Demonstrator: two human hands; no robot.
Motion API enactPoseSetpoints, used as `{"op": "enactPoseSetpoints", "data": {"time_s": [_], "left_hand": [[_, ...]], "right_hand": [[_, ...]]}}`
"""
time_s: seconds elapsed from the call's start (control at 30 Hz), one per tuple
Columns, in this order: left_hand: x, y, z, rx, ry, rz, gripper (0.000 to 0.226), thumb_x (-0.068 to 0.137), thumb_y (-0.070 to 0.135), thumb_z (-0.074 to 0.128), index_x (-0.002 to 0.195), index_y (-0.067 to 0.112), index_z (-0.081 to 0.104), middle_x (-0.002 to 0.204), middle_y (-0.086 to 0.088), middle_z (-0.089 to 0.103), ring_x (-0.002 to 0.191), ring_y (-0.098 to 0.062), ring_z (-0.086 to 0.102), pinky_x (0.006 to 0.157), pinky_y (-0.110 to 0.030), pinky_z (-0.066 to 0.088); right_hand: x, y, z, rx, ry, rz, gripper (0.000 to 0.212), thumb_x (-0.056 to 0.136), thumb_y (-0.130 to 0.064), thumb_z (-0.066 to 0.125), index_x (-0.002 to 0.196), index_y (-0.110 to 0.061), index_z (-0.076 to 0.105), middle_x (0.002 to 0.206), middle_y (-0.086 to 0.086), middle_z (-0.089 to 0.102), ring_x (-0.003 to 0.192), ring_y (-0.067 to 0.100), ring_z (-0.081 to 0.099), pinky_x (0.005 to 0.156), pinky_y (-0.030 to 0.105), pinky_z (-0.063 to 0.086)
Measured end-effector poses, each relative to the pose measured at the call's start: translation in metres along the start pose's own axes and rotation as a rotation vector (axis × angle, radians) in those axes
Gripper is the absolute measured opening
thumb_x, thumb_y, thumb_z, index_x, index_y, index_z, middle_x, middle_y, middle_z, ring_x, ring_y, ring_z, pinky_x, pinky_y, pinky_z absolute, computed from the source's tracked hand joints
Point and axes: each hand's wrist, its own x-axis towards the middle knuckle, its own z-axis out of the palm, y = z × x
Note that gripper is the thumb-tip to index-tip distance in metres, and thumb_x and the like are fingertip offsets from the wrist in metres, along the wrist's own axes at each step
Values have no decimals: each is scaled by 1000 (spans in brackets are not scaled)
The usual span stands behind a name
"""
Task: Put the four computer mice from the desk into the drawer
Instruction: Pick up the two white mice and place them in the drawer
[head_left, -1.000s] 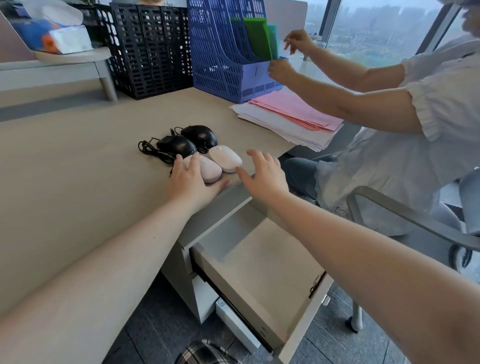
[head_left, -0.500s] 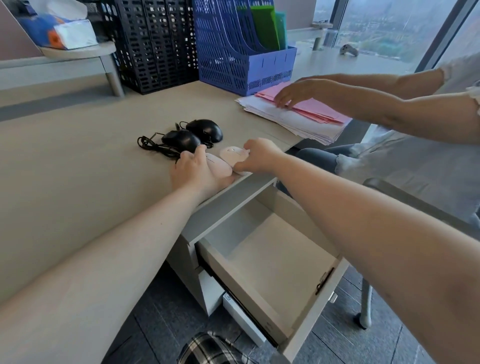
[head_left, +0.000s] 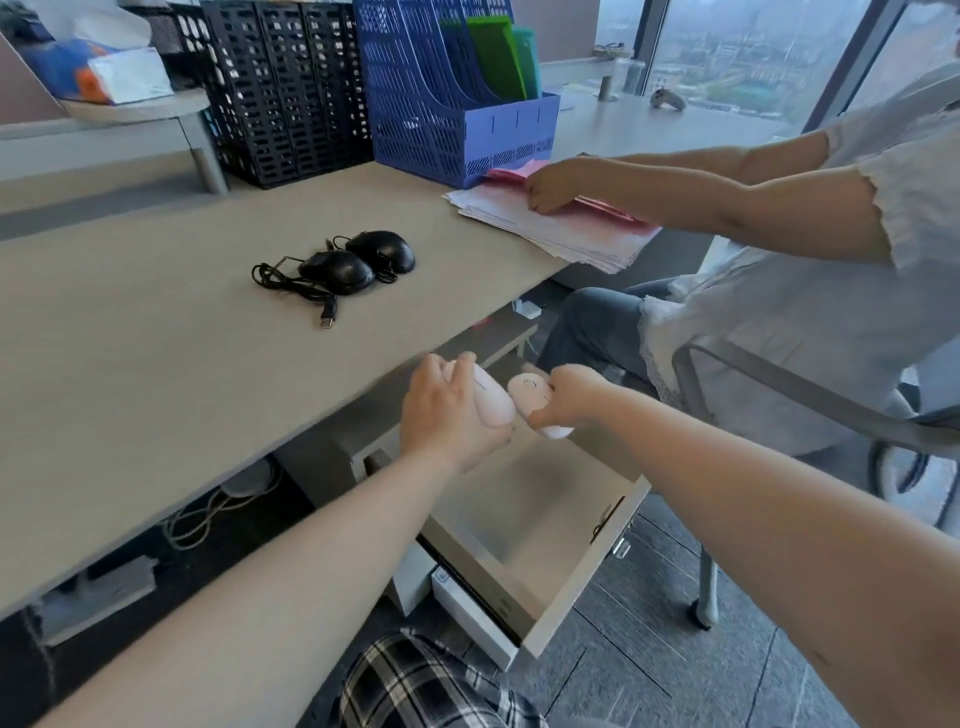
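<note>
My left hand (head_left: 447, 415) grips one pale pink mouse (head_left: 491, 400), and my right hand (head_left: 569, 397) grips a second pale pink mouse (head_left: 530, 392). Both are held side by side just off the desk edge, above the back of the open drawer (head_left: 582, 571), whose inside looks bare. Two black wired mice lie together on the desk (head_left: 130, 364): the nearer one (head_left: 337, 271) and the farther one (head_left: 382, 250), with their tangled cable and USB plug (head_left: 291, 288) to the left.
Another person (head_left: 779, 270) sits at the right on a chair, hands on a stack of pink and white papers (head_left: 561, 228). A blue file rack (head_left: 452, 93) and black crates (head_left: 285, 93) stand at the back of the desk.
Both hands closed on the pink mice, lifted them off the desk and carried them back over the open drawer. The black mice stayed put. The other person's hands dropped onto the papers.
</note>
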Motion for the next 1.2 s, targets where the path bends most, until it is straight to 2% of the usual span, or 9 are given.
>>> {"op": "enactPoseSetpoints", "data": {"time_s": [0.13,0.3,0.4,0.53,0.63,0.8,0.9,1.07,1.2], "left_hand": [[-10,-1,27,17,-91,-4,85,64,51,73,135,17,38,118,-10,40,111,-29,42,85,-34,44],[-6,-14,54,90,-243,-82,71,68,47,71,124,15,41,120,-12,41,111,-31,42,90,-36,42],[0,-24,67,121,-301,-115,67,68,43,71,120,14,41,122,-13,41,111,-32,42,91,-36,42],[7,-36,82,144,-366,-156,69,68,45,72,120,14,40,124,-14,40,113,-32,42,91,-36,42],[9,-41,94,146,-402,-193,63,68,42,72,116,14,41,123,-15,43,115,-34,44,91,-37,42],[13,-47,111,182,-520,-190,83,65,45,76,131,17,34,128,-14,40,119,-32,42,93,-36,41],[17,-49,116,220,-565,-192,101,59,50,81,138,18,27,135,-15,36,125,-32,39,98,-37,41],[16,-48,119,266,-633,-264,118,54,60,80,145,22,15,146,-13,27,128,-35,39,102,-40,37],[15,-44,106,228,-596,-262,112,62,63,74,147,23,13,150,-13,23,134,-37,31,106,-43,33]], "right_hand": [[8,3,15,47,-18,-17,74,78,-37,70,140,-10,42,125,10,58,114,30,55,80,29,40],[33,7,37,16,-55,19,59,73,-43,71,122,-12,60,106,4,63,98,23,58,82,30,50],[45,7,50,-21,-63,24,54,77,-44,69,119,-11,61,97,1,53,89,21,50,75,29,39],[59,1,67,-44,-149,30,52,82,-37,66,122,-5,58,100,6,52,103,26,57,84,30,43],[67,-4,79,-90,-171,15,54,84,-42,59,122,-4,56,116,11,62,113,29,59,86,30,45],[80,-7,97,-89,-208,4,35,77,-35,63,98,-8,59,103,8,65,95,26,61,75,29,47],[84,-5,101,-50,-182,-7,45,75,-37,67,108,-6,61,105,8,65,96,25,61,76,30,47],[85,-2,96,-45,-161,-39,56,83,-41,65,125,-5,56,123,11,63,114,28,59,90,33,47],[80,-4,86,-60,-114,-64,50,91,-38,55,130,-7,52,129,12,59,119,29,55,94,35,46]]}}
